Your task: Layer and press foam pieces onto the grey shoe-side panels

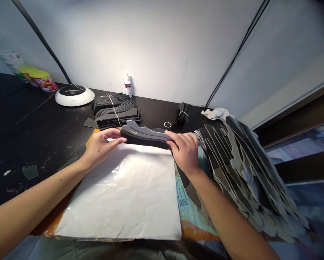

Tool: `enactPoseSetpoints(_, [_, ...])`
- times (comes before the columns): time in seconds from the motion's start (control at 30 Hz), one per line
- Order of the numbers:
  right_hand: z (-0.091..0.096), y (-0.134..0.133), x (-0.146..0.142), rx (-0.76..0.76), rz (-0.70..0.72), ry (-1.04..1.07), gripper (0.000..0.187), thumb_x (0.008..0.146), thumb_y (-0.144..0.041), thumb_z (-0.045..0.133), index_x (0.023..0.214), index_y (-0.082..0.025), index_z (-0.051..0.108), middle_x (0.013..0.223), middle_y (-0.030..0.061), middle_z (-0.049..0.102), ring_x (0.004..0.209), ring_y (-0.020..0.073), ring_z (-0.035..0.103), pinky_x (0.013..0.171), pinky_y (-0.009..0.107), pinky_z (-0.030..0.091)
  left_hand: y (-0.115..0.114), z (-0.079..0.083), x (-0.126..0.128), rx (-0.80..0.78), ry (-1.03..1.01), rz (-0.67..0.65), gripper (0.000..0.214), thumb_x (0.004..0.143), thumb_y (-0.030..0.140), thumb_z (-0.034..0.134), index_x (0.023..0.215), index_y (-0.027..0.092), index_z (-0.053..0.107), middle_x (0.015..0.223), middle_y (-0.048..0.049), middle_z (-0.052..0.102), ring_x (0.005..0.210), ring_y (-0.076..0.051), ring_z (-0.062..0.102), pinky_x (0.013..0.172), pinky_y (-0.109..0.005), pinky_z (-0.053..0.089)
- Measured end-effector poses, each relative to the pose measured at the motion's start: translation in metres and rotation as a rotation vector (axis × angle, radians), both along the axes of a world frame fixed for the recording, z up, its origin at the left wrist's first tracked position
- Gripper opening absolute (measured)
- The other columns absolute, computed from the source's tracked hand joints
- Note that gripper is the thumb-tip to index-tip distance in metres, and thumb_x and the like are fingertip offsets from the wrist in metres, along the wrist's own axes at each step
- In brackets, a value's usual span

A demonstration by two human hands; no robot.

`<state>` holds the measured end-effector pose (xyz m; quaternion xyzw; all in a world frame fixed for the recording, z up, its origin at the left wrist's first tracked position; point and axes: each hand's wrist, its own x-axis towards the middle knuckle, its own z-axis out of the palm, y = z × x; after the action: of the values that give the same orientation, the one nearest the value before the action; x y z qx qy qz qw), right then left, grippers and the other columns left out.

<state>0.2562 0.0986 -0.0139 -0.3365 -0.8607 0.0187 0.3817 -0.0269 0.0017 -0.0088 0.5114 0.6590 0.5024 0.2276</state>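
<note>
Above the far part of a white sheet (129,202) I hold up a grey and black shoe upper piece (148,137) with a small yellow-green swoosh near its left end. My left hand (103,146) pinches that left end between thumb and fingers. Toward the other end, my right hand (185,151) grips the piece with the thumb in front and fingers over the top edge. A pale tip sticks out past the right hand. Both hands are closed on the same piece, which lies roughly level.
Rubber-banded bundles of dark strips (117,112) lie behind the left hand, near a glue bottle (127,86) and a lamp base (75,95). A smaller bundle (182,113) and a white ring (167,124) sit further right. Layered grey cut pieces (240,166) fan out at right.
</note>
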Motion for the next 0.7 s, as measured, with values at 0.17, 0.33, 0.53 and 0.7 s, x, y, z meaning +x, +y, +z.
enactPoseSetpoints(0.17, [-0.005,0.008,0.002,-0.047,-0.062,-0.017,0.028,0.101,-0.021,0.054,0.124,-0.027,0.07,0.107,0.0035,0.078,0.099,0.0264,0.063,0.111,0.05,0.036,0.01,-0.007,-0.018,-0.017,0.358,-0.085,0.04,0.078,0.059,0.072,0.081,0.019,0.072,0.1,-0.0095,0.075,0.101,-0.031,0.064,0.096,-0.044,0.047])
enactPoseSetpoints(0.33, [-0.016,0.018,0.003,-0.105,-0.115,0.052,0.022,0.097,-0.028,0.059,0.115,-0.025,0.071,0.117,0.0067,0.075,0.114,0.0296,0.06,0.115,0.054,0.034,0.017,-0.008,-0.028,-0.089,0.438,-0.139,0.043,0.078,0.06,0.069,0.069,0.018,0.068,0.097,-0.01,0.07,0.091,-0.028,0.06,0.09,-0.043,0.045])
enactPoseSetpoints(0.53, [-0.02,0.021,0.005,-0.066,-0.202,0.13,0.03,0.095,-0.03,0.059,0.124,-0.022,0.065,0.132,0.0143,0.064,0.128,0.0318,0.053,0.118,0.056,0.034,0.016,-0.008,-0.027,-0.07,0.441,-0.162,0.045,0.08,0.058,0.07,0.066,0.016,0.067,0.093,-0.008,0.068,0.085,-0.023,0.058,0.08,-0.036,0.043])
enactPoseSetpoints(0.7, [-0.03,0.026,0.005,0.014,-0.249,0.18,0.049,0.096,-0.032,0.058,0.14,-0.016,0.047,0.143,0.0229,0.05,0.139,0.0357,0.046,0.116,0.059,0.038,0.018,-0.012,-0.031,-0.082,0.44,-0.187,0.045,0.082,0.058,0.068,0.073,0.014,0.072,0.094,-0.0088,0.069,0.086,-0.023,0.057,0.081,-0.035,0.042])
